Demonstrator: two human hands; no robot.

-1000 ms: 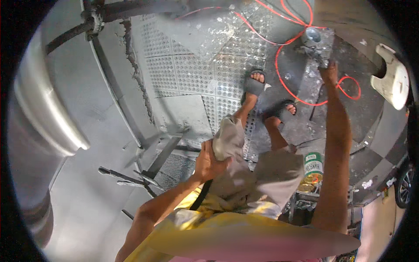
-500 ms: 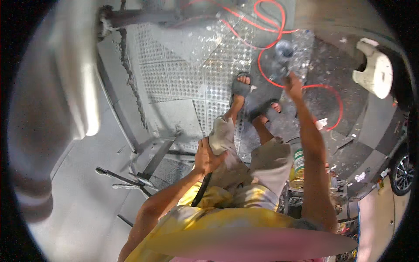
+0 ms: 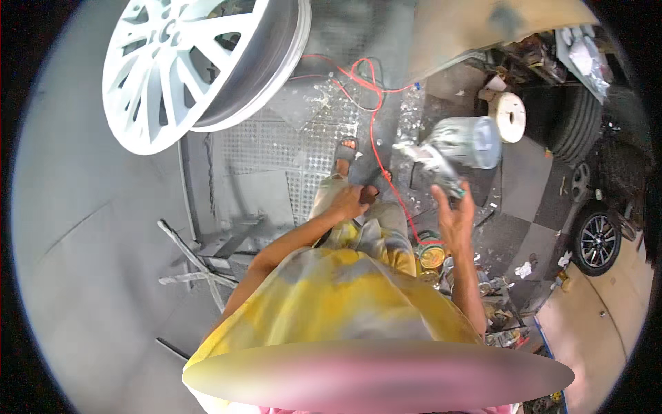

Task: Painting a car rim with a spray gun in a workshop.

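one red hose (image 3: 373,134) crosses speckled floor (image 3: 396,127); right hand (image 3: 455,217) holds spray gun (image 3: 460,145)

Seen fr. above, a person's bare arms reach fwd., hands well apart & abt. level. L forearm (image 3: 296,237) runs diag. fr. lower L, elbow bent, to the L hand (image 3: 349,202), held low nr. the body's midline, back of hand up, fingers curled, tips hard to make out. R forearm (image 3: 468,279) rises almost vert. fr. lower R to the R hand (image 3: 455,215), thumb & fingers pointing fwd., set opp. each other in a grip.
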